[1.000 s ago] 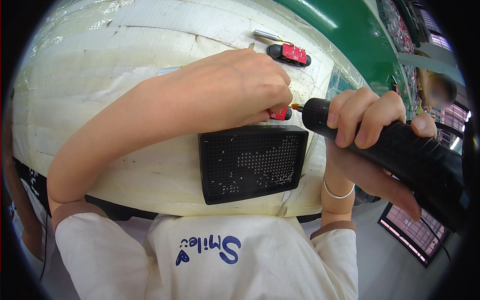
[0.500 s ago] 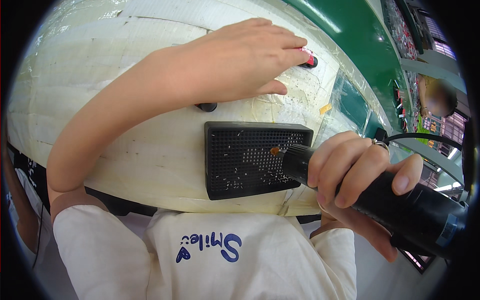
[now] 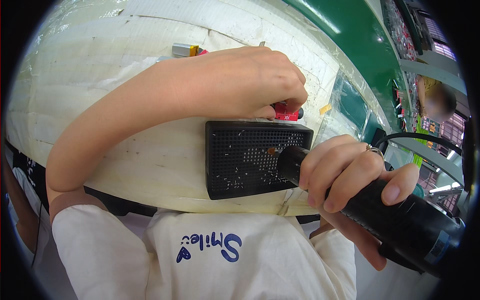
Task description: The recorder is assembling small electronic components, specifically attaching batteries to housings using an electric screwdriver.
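Shirt: a cream shirt (image 3: 200,255) with blue lettering fills the bottom edge, nearest the camera.
Right hand: the right hand (image 3: 350,175) is closed around a thick black driver (image 3: 400,220), fingers wrapped over its barrel, a ring on one finger.
Driver: it slants from the lower right up to the left; its tip (image 3: 272,150) sits over the right part of the tray, and whether it touches cannot be told.
Cable: a black cable (image 3: 420,137) arcs behind the right hand.
Tray: a black perforated tray (image 3: 240,160) lies flat on the tabletop (image 3: 100,100) at its near edge, small pale screws scattered over its holes.
Left hand: the left hand (image 3: 245,82) reaches across from the left, palm down, fingers curled shut onto a small red part (image 3: 286,112) just beyond the tray's far edge.
Red part: mostly hidden under the fingers; it lies on the tabletop, touching or almost touching the tray's rim.
Tabletop: pale, covered in taped wrapping.
Far items: a small grey and yellow piece (image 3: 186,50) lies past the left forearm.
Background: a green surface (image 3: 360,45) runs beyond the tabletop; another person (image 3: 437,97) is at the far right.
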`<state>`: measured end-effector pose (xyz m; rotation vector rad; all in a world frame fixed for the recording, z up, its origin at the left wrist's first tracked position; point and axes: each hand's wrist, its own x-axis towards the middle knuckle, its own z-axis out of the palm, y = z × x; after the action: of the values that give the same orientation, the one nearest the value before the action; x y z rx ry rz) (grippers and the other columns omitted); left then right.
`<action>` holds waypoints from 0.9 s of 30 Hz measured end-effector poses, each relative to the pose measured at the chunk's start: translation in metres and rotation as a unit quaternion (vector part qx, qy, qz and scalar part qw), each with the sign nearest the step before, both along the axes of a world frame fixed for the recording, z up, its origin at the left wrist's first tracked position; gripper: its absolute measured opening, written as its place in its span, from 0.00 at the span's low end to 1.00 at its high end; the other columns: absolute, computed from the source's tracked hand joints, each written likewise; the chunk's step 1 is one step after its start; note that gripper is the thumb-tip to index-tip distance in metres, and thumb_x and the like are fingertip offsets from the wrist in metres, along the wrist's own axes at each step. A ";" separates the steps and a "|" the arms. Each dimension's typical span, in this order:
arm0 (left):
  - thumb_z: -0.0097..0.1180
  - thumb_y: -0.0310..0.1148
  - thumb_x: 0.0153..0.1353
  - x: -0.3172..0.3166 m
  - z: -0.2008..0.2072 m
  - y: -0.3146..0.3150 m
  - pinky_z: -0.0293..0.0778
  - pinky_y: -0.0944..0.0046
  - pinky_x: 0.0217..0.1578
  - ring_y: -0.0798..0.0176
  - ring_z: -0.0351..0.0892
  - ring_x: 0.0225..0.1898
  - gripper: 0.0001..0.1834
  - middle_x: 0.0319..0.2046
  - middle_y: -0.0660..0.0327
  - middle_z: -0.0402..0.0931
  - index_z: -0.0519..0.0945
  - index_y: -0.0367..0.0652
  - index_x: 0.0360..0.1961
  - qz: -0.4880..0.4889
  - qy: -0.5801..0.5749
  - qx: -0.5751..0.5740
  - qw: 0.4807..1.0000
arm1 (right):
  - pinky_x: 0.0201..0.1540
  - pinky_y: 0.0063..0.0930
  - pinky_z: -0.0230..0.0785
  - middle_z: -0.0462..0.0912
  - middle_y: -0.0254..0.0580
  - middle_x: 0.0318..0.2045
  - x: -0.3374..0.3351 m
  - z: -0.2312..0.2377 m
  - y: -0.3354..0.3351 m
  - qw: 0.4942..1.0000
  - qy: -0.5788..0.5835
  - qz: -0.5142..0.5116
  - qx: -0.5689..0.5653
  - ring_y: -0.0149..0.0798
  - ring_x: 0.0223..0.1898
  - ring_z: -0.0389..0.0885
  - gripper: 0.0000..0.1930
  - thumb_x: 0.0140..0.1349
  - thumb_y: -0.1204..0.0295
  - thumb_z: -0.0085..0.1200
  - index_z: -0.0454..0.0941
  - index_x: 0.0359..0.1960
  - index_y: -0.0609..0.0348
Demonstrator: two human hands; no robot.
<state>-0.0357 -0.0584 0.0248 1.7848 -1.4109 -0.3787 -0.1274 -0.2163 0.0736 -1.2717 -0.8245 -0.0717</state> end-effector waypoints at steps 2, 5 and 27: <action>0.59 0.23 0.42 -0.001 -0.003 0.001 0.71 0.59 0.38 0.53 0.74 0.35 0.11 0.31 0.58 0.74 0.77 0.36 0.31 0.007 -0.005 -0.011 1.000 | 0.18 0.25 0.69 0.74 0.36 0.22 -0.001 0.002 0.000 1.000 -0.002 0.001 -0.013 0.33 0.16 0.75 0.34 0.48 0.42 0.58 0.57 0.47 0.49; 0.59 0.23 0.42 -0.003 -0.003 0.001 0.70 0.59 0.39 0.53 0.74 0.36 0.13 0.32 0.58 0.74 0.77 0.37 0.33 0.011 -0.006 -0.010 1.000 | 0.17 0.25 0.69 0.74 0.37 0.22 -0.002 -0.001 -0.001 1.000 -0.001 0.006 -0.001 0.33 0.16 0.75 0.34 0.47 0.43 0.58 0.57 0.47 0.48; 0.61 0.24 0.42 -0.009 -0.003 0.007 0.71 0.60 0.36 0.55 0.75 0.35 0.11 0.30 0.58 0.76 0.80 0.35 0.31 0.030 0.013 -0.024 0.999 | 0.21 0.26 0.63 0.69 0.34 0.23 0.012 0.011 -0.001 0.998 -0.021 -0.045 -0.037 0.31 0.17 0.69 0.41 0.42 0.31 0.50 0.61 0.50 0.47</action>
<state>-0.0448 -0.0512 0.0219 1.7731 -1.3340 -0.3314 -0.1151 -0.2170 0.0848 -1.3805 -0.8123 -0.1414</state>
